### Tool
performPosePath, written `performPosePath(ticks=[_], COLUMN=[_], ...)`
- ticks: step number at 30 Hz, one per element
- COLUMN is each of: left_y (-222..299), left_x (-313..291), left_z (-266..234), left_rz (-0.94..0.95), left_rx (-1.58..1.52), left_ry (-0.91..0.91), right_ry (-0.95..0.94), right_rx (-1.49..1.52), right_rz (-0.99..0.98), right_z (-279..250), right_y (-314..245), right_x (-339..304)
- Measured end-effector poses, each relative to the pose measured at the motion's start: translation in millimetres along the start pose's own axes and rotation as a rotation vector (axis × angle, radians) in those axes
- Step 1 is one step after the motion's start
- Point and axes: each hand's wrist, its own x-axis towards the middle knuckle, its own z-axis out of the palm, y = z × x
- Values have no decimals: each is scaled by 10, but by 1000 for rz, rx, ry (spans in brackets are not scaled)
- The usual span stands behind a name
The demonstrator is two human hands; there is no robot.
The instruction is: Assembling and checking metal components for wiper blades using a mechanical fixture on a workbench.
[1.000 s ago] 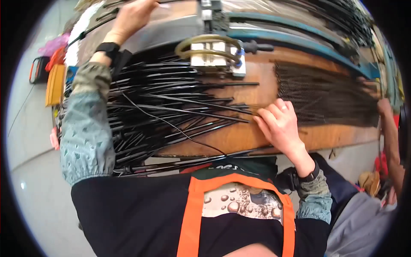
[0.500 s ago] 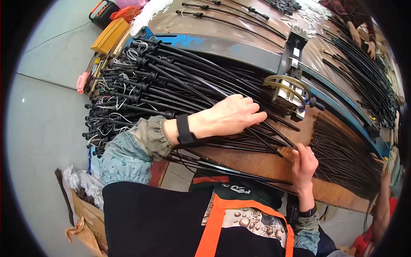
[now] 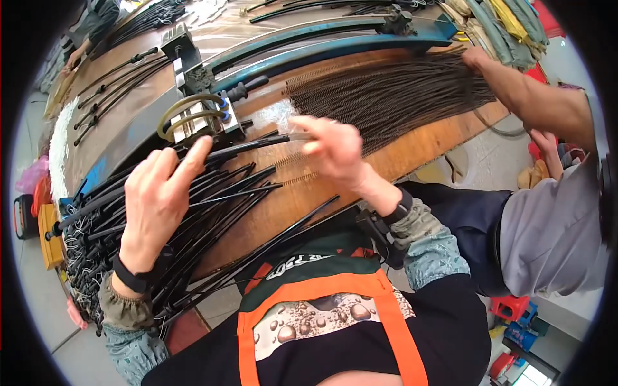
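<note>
My left hand (image 3: 161,199) is closed over a black tube (image 3: 251,145) above the bundle of similar tubes. Its index finger stretches toward the clamp device (image 3: 198,122). At the tube's right end, my right hand (image 3: 338,151) is smeared by motion. Between its thumb and index finger shows a thin coil spring (image 3: 299,136) in line with the tube. Thin springs (image 3: 301,177) also stick out of other tube ends below. The bundle of black tubes (image 3: 212,212) fans out under and beside my left hand.
Many dark coil springs (image 3: 399,96) lie on the wooden table (image 3: 412,151) to the right, where a co-worker's arm (image 3: 534,96) reaches in. A blue metal rail (image 3: 328,48) runs behind. Across the table, another person's hand (image 3: 80,55) is near black rods at the far left.
The view has swung right, bringing the spring pile and the co-worker into fuller view. My right hand has come up to the end of a tube, and my left hand is now at the clamp.
</note>
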Motion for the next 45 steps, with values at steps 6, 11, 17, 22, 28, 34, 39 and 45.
performPosePath(ticks=[6, 11, 17, 22, 28, 34, 39, 45], left_y=[-480, -815, -1117, -1304, -1470, -1487, -1530, -1538], left_x=[-49, -107, -741, -1114, -1096, -1063, -1027, -972], left_z=[-492, -895, -888, -712, -597, -487, -461, -399], left_rz=[-82, -141, -401, -553, -624, -595, -575, -597], left_rx=[95, 86, 41, 25, -98, -75, -74, -17], left_ry=[231, 285, 247, 225, 237, 242, 257, 190], right_ry=[-6, -130, -194, -427, -531, -550, -584, -414], right_rx=[-100, 143, 299, 301, 289, 25, -72, 89], right_rz=[198, 281, 294, 193, 48, -213, -199, -100], right_z=[-264, 436, 1174, 1443, 1533, 1617, 1643, 1603], right_y=[371, 403, 497, 423, 517, 651, 640, 637], right_x=[238, 1142, 1770, 1912, 2041, 2032, 2058, 2018])
